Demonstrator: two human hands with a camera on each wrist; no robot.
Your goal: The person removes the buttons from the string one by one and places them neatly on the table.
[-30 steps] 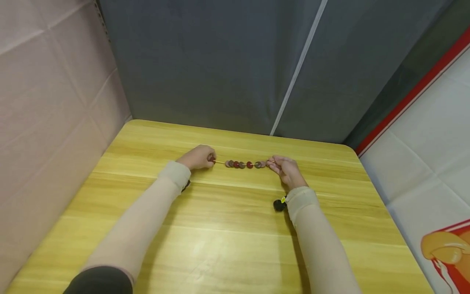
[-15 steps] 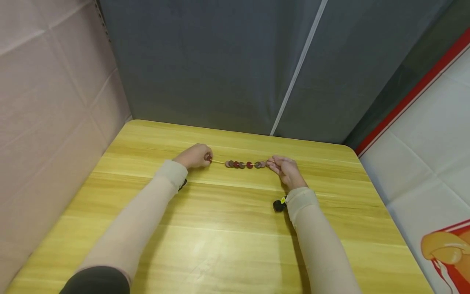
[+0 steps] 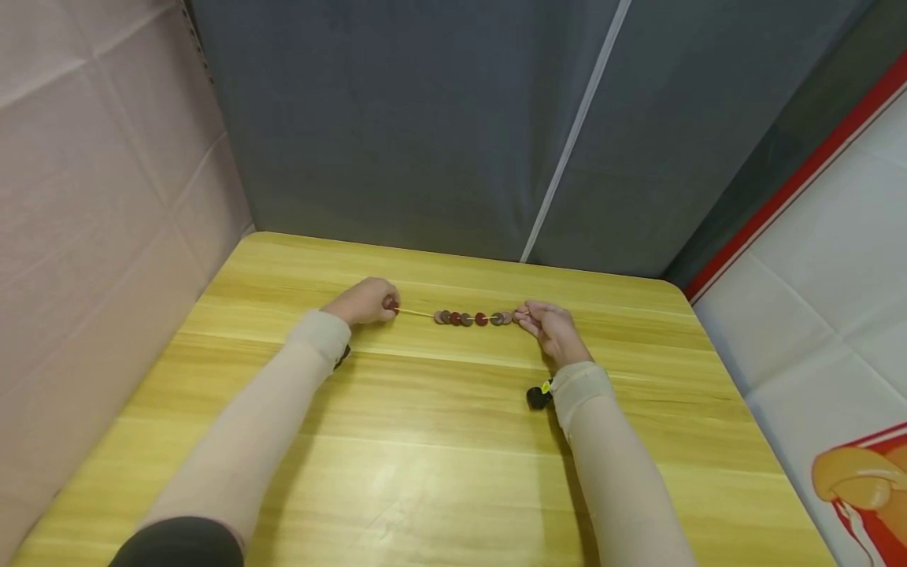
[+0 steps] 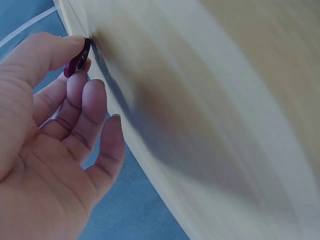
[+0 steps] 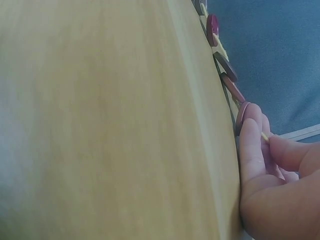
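A thin tan cord (image 3: 421, 313) lies stretched across the yellow wooden table (image 3: 439, 441), with several red and grey-brown disc beads (image 3: 473, 318) threaded on its right half. My left hand (image 3: 368, 302) pinches a dark red bead (image 4: 78, 58) between thumb and forefinger at the cord's left end. My right hand (image 3: 549, 324) pinches the cord's right end (image 5: 264, 136), right beside the last bead (image 5: 242, 112). In the right wrist view the beads (image 5: 214, 31) run away along the table in a row.
A grey fabric backdrop (image 3: 453, 118) stands behind the table, a pinkish panel (image 3: 85, 173) on the left, a white and red banner (image 3: 836, 260) on the right. Small black wrist cameras (image 3: 538, 396) sit at both sleeves. Bare tabletop lies between me and the cord.
My left hand has slid a little to the left with its bead, away from the row, baring more cord. The right hand and the bead row have stayed put.
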